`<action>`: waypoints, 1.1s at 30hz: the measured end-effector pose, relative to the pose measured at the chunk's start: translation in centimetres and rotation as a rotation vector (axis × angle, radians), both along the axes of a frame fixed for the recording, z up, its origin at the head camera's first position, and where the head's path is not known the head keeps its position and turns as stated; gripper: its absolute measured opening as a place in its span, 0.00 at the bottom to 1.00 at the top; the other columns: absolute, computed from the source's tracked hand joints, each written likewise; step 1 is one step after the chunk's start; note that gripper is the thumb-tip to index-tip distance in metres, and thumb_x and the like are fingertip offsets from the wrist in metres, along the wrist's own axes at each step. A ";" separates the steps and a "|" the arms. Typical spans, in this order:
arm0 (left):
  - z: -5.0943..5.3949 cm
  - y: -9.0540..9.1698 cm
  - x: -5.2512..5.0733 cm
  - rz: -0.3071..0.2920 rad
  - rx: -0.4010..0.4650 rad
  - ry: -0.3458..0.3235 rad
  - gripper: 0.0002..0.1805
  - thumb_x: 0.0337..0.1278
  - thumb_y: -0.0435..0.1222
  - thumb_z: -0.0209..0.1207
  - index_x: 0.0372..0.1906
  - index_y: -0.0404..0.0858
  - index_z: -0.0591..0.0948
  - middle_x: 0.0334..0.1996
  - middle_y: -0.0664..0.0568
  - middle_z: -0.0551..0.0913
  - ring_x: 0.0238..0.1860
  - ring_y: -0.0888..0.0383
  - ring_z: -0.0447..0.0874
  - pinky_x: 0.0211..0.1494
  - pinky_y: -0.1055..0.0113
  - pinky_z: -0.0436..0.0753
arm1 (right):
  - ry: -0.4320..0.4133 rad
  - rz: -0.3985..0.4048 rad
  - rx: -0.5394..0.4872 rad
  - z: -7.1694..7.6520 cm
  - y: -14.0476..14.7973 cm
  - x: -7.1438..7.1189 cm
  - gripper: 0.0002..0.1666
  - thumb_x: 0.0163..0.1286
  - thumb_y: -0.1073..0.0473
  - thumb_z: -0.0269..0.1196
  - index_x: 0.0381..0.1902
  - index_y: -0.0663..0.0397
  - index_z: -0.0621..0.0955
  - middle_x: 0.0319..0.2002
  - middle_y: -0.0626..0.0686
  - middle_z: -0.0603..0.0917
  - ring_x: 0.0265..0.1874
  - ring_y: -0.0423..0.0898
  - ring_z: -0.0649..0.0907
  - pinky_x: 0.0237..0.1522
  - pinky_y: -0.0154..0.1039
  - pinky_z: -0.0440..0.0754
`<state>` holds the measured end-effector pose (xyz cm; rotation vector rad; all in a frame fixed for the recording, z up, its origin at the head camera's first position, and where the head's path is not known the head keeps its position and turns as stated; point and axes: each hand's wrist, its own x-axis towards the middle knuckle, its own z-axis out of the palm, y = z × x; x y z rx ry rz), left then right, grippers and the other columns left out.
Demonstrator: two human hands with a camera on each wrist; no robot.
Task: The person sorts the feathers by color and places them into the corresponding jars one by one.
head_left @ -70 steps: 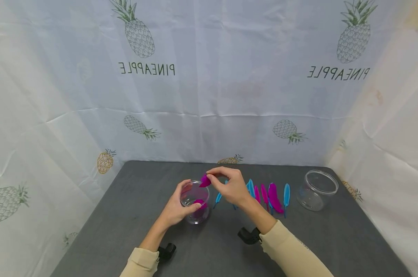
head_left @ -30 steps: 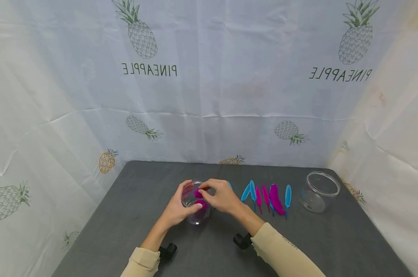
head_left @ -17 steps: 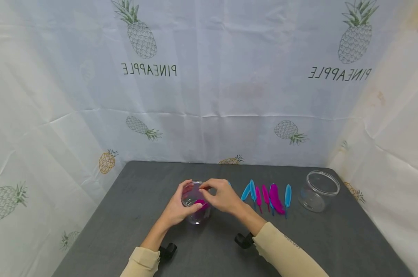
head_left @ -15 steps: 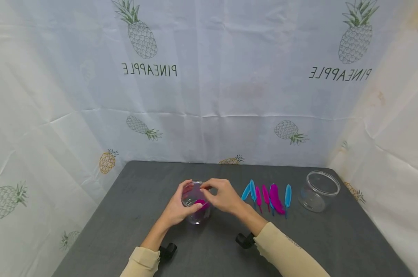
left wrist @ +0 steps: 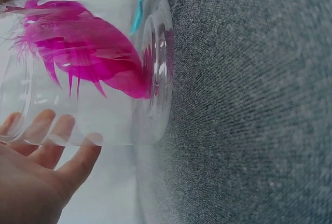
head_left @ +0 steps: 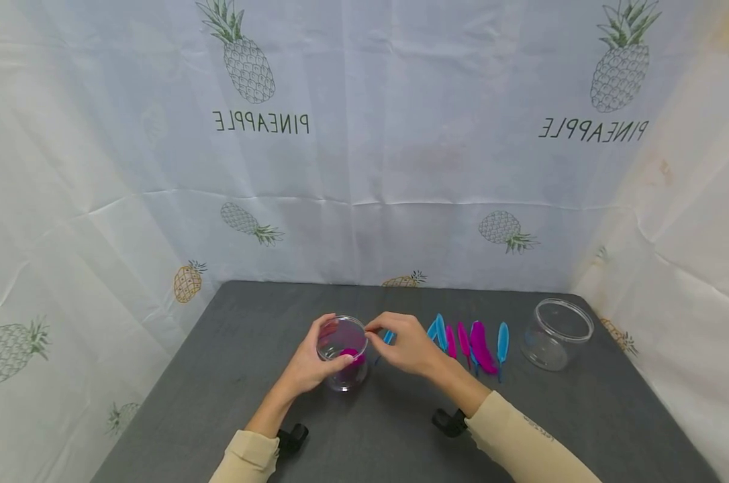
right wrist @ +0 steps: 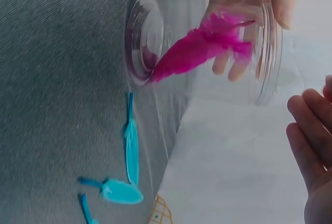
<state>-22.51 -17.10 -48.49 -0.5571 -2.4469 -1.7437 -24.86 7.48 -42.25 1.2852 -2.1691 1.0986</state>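
Observation:
My left hand (head_left: 311,362) grips a clear plastic jar (head_left: 342,386) standing upright on the grey table, thumb and fingers around its upper wall. Inside, a magenta feather (left wrist: 88,47) leans diagonally, with its quill towards the mouth; others may overlap it. My right hand (head_left: 403,342) is at the right side of the jar's rim, thumb and index fingertips close together. No feather shows between them. In the right wrist view, its fingers (right wrist: 311,125) are apart from the jar. Behind this hand lies a blue feather (head_left: 389,337), partly covered.
Right of my right hand lies a row of feathers: blue ones (head_left: 441,332), thin pink ones (head_left: 464,339), a wide magenta one (head_left: 480,345) and a blue one (head_left: 502,342) at the end. A second clear jar (head_left: 554,335) stands at the table's right. A pineapple-print curtain (head_left: 364,154) hangs behind.
My right hand brought a magenta feather over the jar and lowered it in. It has since drawn back to the right side of the rim. My left hand keeps its grip.

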 end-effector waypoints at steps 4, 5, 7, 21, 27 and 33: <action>-0.2 0.0 -0.1 -0.003 0.005 0.012 0.50 0.55 0.46 0.74 0.76 0.37 0.59 0.70 0.41 0.69 0.72 0.42 0.66 0.73 0.40 0.65 | 0.001 -0.013 0.020 0.1 1.0 0.2 0.08 0.64 0.69 0.71 0.41 0.57 0.88 0.37 0.47 0.88 0.36 0.40 0.86 0.42 0.39 0.88; -0.2 0.1 -0.1 -0.003 0.006 0.014 0.50 0.55 0.45 0.74 0.76 0.36 0.59 0.70 0.41 0.69 0.72 0.42 0.66 0.73 0.40 0.65 | 0.000 -0.014 0.024 0.1 1.2 0.2 0.08 0.64 0.69 0.70 0.41 0.57 0.87 0.37 0.47 0.88 0.37 0.40 0.86 0.42 0.39 0.88; -0.1 0.1 -0.1 0.000 0.007 0.015 0.50 0.55 0.45 0.74 0.76 0.36 0.59 0.70 0.41 0.69 0.72 0.41 0.66 0.73 0.40 0.65 | 0.005 -0.017 0.033 0.1 1.6 0.2 0.08 0.64 0.69 0.70 0.41 0.57 0.87 0.37 0.48 0.88 0.38 0.41 0.86 0.43 0.42 0.88; 0.0 0.1 0.2 0.032 -0.007 -0.016 0.48 0.52 0.44 0.75 0.75 0.42 0.62 0.70 0.43 0.70 0.72 0.43 0.66 0.73 0.40 0.65 | 0.011 -0.086 0.103 -1.5 5.2 -0.1 0.11 0.63 0.68 0.72 0.43 0.55 0.87 0.39 0.48 0.87 0.40 0.44 0.86 0.44 0.44 0.87; 0.1 0.1 0.2 0.027 -0.015 -0.014 0.48 0.53 0.45 0.74 0.75 0.43 0.61 0.70 0.44 0.70 0.72 0.44 0.66 0.74 0.41 0.66 | -0.056 -0.129 0.147 -2.2 7.1 -0.3 0.11 0.65 0.67 0.71 0.44 0.53 0.87 0.40 0.47 0.87 0.39 0.45 0.87 0.42 0.43 0.87; -0.1 0.2 0.1 0.033 -0.023 0.001 0.48 0.54 0.46 0.74 0.75 0.42 0.61 0.71 0.43 0.70 0.72 0.44 0.66 0.73 0.42 0.67 | -0.097 -0.184 0.203 -2.9 8.8 -0.5 0.12 0.66 0.65 0.71 0.47 0.54 0.86 0.43 0.49 0.88 0.41 0.45 0.87 0.44 0.50 0.87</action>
